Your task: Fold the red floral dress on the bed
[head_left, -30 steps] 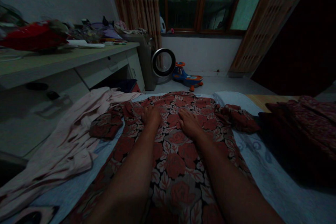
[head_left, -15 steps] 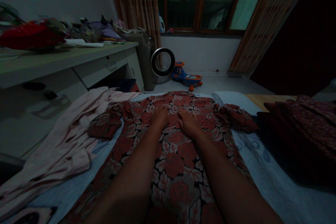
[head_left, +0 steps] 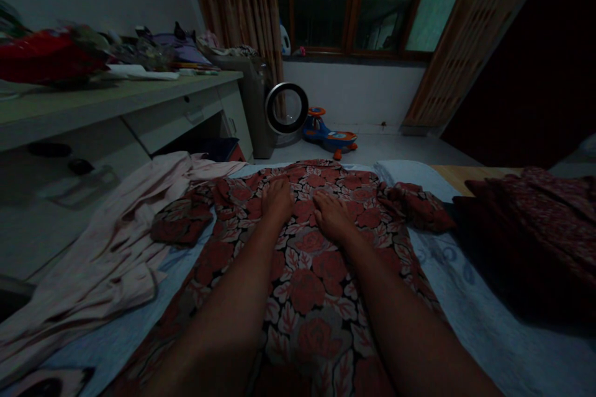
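A red floral garment (head_left: 316,279) lies spread flat on a pale blue sheet (head_left: 470,298) in front of me. My left hand (head_left: 277,200) rests palm down on its upper middle, fingers spread. My right hand (head_left: 329,214) lies flat beside it, a little to the right. Neither hand grips the cloth. The garment's short sleeves stick out at the left (head_left: 182,222) and right (head_left: 416,205).
A pink garment (head_left: 107,248) lies crumpled to the left. Dark patterned cloth (head_left: 535,217) is piled at the right. A cluttered desk (head_left: 116,99) runs along the left wall. A round fan (head_left: 287,108) and a toy car (head_left: 329,134) stand on the floor beyond.
My left hand has slid to the right across the garment, closer to my right hand. My right hand has barely moved.
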Motion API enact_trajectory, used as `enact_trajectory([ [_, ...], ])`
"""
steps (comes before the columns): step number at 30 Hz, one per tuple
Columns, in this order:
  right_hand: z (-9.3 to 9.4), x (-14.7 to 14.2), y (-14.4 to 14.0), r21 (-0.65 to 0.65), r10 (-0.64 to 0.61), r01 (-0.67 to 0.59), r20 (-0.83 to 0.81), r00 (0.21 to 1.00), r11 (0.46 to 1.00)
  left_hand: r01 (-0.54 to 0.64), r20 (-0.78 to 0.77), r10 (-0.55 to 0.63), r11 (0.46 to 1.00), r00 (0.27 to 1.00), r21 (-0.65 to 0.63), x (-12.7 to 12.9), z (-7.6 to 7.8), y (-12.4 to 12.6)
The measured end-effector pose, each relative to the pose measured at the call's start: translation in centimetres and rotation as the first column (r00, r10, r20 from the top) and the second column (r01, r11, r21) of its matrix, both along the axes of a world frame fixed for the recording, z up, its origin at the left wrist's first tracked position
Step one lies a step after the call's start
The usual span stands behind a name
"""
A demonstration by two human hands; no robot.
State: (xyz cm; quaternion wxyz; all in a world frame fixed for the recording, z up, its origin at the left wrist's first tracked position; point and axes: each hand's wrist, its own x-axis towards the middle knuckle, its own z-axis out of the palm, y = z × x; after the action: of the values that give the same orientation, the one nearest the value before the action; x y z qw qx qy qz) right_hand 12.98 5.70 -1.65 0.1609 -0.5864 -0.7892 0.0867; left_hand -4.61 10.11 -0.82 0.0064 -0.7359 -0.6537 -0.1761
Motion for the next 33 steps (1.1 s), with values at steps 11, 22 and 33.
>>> enact_trajectory([
  [11,0.0,0.0,0.0,0.0,0.005,-0.005,0.003,1.0,1.0,-0.008,-0.013,0.006,0.992,1.0,-0.127,-0.1,-0.6,0.0],
  [22,-0.1,0.0,0.1,0.021,0.006,-0.006,-0.001,1.0,1.0,0.312,0.055,-0.309,0.947,0.95,-0.074,1.4,-0.2,0.0],
  [33,-0.2,0.0,0.3,-0.014,-0.018,0.018,-0.043,0.999,1.0,0.1,0.062,-0.099,0.995,0.993,-0.015,1.8,0.4,-0.7],
])
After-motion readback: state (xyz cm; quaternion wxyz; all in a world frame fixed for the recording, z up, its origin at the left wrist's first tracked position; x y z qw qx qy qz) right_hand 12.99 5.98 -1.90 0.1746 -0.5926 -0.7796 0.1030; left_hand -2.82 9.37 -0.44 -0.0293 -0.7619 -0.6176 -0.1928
